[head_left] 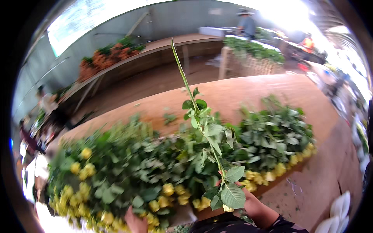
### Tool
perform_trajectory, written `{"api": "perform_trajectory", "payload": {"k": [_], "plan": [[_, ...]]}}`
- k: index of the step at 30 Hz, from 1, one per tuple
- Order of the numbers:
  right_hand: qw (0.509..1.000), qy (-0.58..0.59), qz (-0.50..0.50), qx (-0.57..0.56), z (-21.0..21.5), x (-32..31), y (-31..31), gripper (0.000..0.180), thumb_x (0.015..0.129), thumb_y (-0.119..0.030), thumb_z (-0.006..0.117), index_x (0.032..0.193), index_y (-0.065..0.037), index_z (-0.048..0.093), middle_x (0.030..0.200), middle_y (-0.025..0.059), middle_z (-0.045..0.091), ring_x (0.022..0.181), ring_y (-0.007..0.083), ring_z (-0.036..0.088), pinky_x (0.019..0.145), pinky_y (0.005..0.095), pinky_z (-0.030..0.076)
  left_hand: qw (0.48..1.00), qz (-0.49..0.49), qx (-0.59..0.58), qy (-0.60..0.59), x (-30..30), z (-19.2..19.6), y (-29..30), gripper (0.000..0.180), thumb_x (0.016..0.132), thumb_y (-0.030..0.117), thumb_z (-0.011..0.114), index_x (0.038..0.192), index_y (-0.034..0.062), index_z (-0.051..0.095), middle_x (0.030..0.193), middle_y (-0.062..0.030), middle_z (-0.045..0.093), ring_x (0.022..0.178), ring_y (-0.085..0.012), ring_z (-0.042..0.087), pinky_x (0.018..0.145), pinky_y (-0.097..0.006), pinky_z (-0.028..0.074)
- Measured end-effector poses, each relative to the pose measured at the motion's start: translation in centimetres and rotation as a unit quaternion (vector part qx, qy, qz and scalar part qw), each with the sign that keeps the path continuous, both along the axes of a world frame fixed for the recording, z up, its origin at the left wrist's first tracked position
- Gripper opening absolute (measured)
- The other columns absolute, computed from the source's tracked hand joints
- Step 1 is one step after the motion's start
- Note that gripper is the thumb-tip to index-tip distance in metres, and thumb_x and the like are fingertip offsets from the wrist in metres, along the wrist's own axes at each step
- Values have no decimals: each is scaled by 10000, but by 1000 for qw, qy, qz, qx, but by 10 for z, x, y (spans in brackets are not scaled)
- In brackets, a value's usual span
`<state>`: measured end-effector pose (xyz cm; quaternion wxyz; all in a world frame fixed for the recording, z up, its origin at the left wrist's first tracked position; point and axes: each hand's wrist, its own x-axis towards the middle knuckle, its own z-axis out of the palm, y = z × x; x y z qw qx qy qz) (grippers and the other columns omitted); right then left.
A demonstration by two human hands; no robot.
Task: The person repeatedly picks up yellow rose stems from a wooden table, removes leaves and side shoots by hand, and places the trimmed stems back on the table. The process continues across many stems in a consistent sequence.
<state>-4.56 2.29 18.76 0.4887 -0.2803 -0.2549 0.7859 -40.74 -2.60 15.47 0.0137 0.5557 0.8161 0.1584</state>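
A long-stemmed yellow rose (181, 72) is in my right hand (246, 194), its bare stem end pointing away and up over the table. Its leaves cover most of that hand, whose fingers are closed round the stem near the small pale bloom (228, 208). At the near edge, my left hand (136, 222) reaches in among yellow rose blooms (108, 217). Foliage hides most of its fingers, so its grip does not show. A broad heap of leafy yellow roses (151, 171) lies under and left of the held stem, blooms toward me.
Another pile of yellow roses (276, 136) lies on the right of the wooden table (233, 87). Behind stand a long bench (167, 43) with orange-wrapped bunches (105, 58) and a crate of greenery (252, 58). People work at the far left and the back.
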Motion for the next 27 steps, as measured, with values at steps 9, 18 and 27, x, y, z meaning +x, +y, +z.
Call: {"api": "perform_trajectory", "payload": {"k": [9,18,27], "plan": [[826,-434,-349,87,28,291,-49,525,741,-58,552,1230,-82,362,1156,29,445,981,146,447,808,274,383,971,67,-95,-208,52,58,6,593,691,205,630,1186,18,364,1174,-179,422,1025,-307,434,849,-341,359],[634,-689,-334,-107,-8,598,-19,492,739,-62,539,1205,-124,395,1151,95,471,1040,190,442,866,283,350,901,180,-19,-394,133,31,14,647,688,234,608,1229,46,306,1168,-211,378,1028,-326,402,873,-404,316],[284,-939,-12,-195,-145,697,-9,760,641,-341,624,1270,-178,230,952,104,518,914,231,515,857,469,266,884,210,14,-418,236,33,24,576,682,196,579,1179,19,348,1095,-203,434,955,-313,453,811,-394,367]]}}
